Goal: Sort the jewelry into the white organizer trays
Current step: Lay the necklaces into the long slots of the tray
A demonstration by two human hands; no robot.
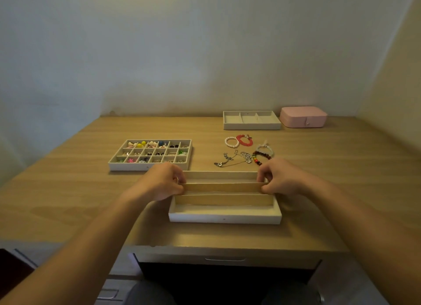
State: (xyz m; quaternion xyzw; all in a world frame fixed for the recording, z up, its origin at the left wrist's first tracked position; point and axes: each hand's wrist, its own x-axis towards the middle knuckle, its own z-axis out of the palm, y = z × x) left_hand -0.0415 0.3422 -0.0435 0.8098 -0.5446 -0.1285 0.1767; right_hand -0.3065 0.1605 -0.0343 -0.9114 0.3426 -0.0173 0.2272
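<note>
Both grips were closed on one thing. The left hand (159,184) pinched one end of a long flat tan divider strip (222,187) between thumb and curled fingers, and the right hand (282,179) pinched the other end. The strip ran from grip to grip across the middle of a shallow white rectangular organizer tray (224,218). Whether it sat fully in its slot or was raised a little could not be told.

If one grip pushed or lifted harder than the other, the strip would probably skew and jam against the tray's end walls. The light tray might then tip or slide on the pale wooden desk (68,190), since nothing else held it down.

Just beyond the right grip lay a brown-and-red beaded bracelet (259,157) and tangled silver chain necklaces (230,160). A tray shoved forward could plough into them and knot the chains worse. Further beyond lay a white pearl bracelet (231,142) and a red bracelet (244,140).

Beyond the left grip stood a white grid tray (145,167) of small pieces, where a stray knock could mix the cells.

No brand, label or writing was legible anywhere, only a small dark dot on the near tray's front wall.
</note>
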